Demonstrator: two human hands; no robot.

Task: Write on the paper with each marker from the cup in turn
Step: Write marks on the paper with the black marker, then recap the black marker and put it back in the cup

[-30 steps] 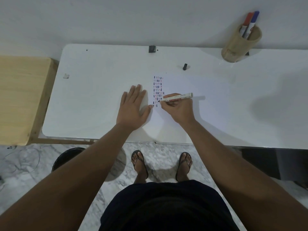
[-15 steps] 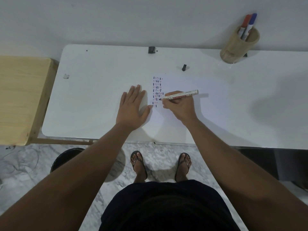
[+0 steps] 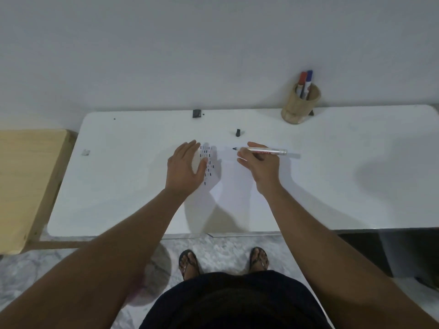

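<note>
Two hands above paper (image 3: 237, 186): right hand (image 3: 259, 162) grips marker (image 3: 261, 151), tip seemingly lifted; left hand (image 3: 185, 165) open, holding nothing.

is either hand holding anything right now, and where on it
The right hand holds an uncapped marker, fingers wrapped round the front of its barrel just behind the black tip. The left hand is open and holds nothing.
</note>
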